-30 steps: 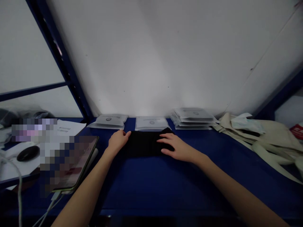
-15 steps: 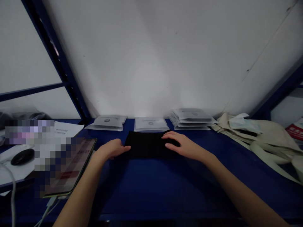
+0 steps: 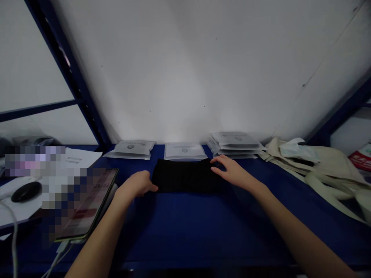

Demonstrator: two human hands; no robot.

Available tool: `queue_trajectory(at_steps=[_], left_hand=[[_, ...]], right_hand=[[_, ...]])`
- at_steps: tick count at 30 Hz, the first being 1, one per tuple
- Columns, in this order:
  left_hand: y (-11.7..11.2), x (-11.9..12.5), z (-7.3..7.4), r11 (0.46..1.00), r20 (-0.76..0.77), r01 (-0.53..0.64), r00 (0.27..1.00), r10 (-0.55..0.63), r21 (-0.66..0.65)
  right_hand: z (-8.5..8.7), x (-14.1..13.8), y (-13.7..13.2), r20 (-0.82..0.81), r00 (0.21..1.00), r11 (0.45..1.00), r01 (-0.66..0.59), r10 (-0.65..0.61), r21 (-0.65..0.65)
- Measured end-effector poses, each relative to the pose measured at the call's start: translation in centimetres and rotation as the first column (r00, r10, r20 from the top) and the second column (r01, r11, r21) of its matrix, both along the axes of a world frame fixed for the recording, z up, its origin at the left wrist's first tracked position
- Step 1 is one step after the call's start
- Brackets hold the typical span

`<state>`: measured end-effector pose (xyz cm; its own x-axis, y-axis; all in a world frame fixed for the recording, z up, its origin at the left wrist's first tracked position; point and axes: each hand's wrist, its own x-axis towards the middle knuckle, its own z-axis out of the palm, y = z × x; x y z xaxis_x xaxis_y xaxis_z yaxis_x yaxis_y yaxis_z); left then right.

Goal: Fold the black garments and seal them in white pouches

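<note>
A folded black cloth [image 3: 184,177], apparently a garment, lies flat as a wide rectangle on the blue tabletop [image 3: 179,227]. At its left edge is my left hand [image 3: 141,183], fingers curled and the thumb by the near left corner, pinching the fabric. My right hand [image 3: 228,170] rests at the far right corner of the cloth. Its thumb and fingers are apart, with the fingertips touching the fabric's edge.
Flat frosted pouches line the wall: one left [image 3: 131,149], one in the middle [image 3: 185,151], a stack [image 3: 236,143] right. On the left lie a plugged-in tablet [image 3: 87,208], papers [image 3: 84,156] and a black mouse [image 3: 26,192]. Beige fabric [image 3: 333,166] is heaped on the right.
My right hand has moved right, off the cloth's upper surface to its right edge. At the left edge, my left thumb has slid slightly nearer to me.
</note>
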<state>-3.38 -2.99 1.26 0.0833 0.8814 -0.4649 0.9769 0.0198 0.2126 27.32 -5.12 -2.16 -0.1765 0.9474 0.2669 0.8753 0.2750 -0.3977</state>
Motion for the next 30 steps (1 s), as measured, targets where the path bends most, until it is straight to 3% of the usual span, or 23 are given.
queue_trajectory(at_steps=[9, 22, 30], left_hand=[[-0.1, -0.3, -1.1, 0.999, 0.015, -0.047, 0.999, 0.046, 0.026], [1.0, -0.3, -1.7, 0.99, 0.077, -0.071, 0.995, 0.062, 0.119], [0.1, 0.7, -0.8, 0.92, 0.215, -0.193, 0.969, 0.124, 0.34]], right_hand=[[-0.1, -0.5, 0.0, -0.014, 0.993, 0.993, -0.114, 0.114, -0.005], [-0.6, 0.2, 0.2, 0.004, 0.993, 0.989, -0.117, 0.118, -0.093], [-0.1, -0.1, -0.2, 0.016, 0.994, 0.987, -0.107, 0.11, -0.122]])
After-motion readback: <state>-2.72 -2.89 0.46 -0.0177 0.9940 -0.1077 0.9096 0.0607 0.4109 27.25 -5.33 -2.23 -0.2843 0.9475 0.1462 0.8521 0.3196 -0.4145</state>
